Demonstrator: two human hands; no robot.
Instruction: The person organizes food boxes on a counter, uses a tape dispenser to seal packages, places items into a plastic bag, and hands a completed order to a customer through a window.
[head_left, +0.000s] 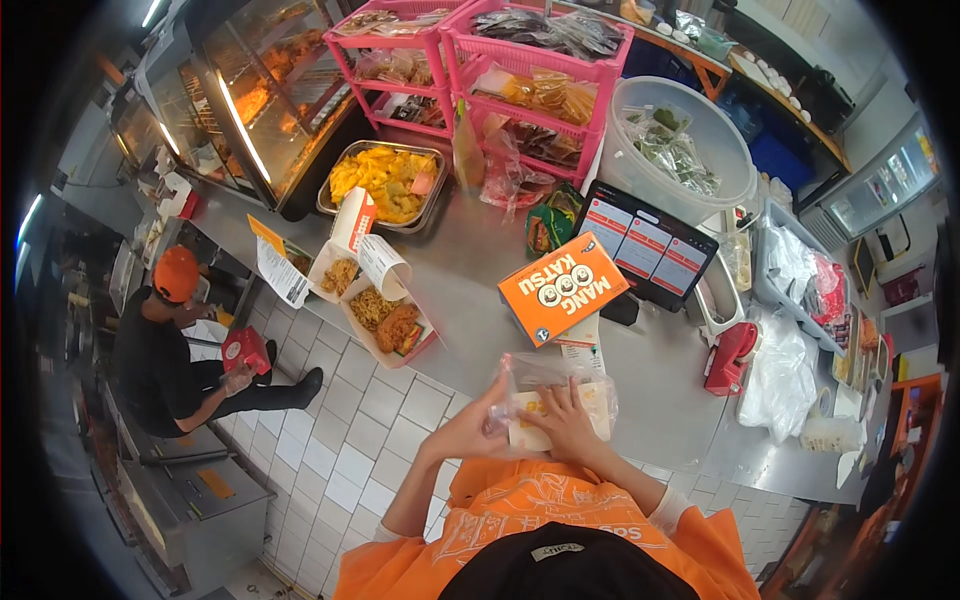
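Observation:
At the counter's near edge, my left hand (480, 421) grips the side of a clear plastic bag (536, 367). A cream paper packet (596, 405) with yellow print lies in or under the bag; the film makes this hard to tell. My right hand (559, 421) is spread over the packet, fingers on its top face and thumb hidden. Just beyond the bag sits an orange printed cardboard box (562, 289), close to a tablet (645, 244) with a lit screen. White printed slips (585, 358) show between box and bag.
Left on the steel counter (465, 300) are open food boxes (390, 322) and a tray of yellow food (386, 180). Pink racks (525, 52) and a clear tub (679, 142) stand behind. A red tape dispenser (731, 360) is right. A co-worker (172, 352) holds a red box (245, 351).

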